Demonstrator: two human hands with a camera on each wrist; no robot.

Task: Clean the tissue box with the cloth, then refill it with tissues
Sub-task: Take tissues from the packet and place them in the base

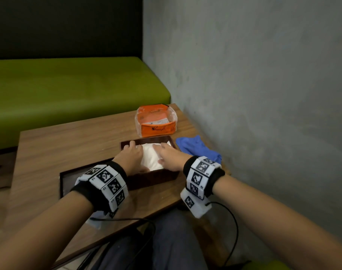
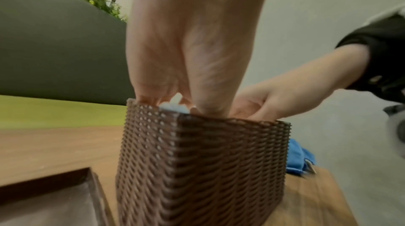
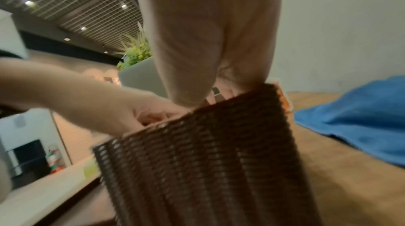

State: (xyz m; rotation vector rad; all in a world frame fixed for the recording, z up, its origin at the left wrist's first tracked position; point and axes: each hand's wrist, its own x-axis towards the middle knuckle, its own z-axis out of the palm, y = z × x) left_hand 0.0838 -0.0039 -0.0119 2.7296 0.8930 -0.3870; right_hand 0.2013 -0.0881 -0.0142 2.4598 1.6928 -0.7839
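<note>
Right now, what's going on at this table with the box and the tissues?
A person has both hands in the open brown woven tissue box: left hand and right hand press a white stack of tissues down into it. The blue cloth lies beside the box, the orange tissue pack behind it, the lid left of it.

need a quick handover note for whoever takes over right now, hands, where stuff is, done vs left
Left hand: inside the tissue box, fingers down on the white tissues; whether it grips them is hidden.
Right hand: laid fairly flat on the tissues, pressing them in.
Blue cloth: put down on the table, right of the box.
Orange tissue pack: opened, behind the box.
Box lid: off, lying left of the box.
Done: tissues are in the box; cleaning can't be confirmed.
Left: settle the tissues, likely refit the lid.
</note>
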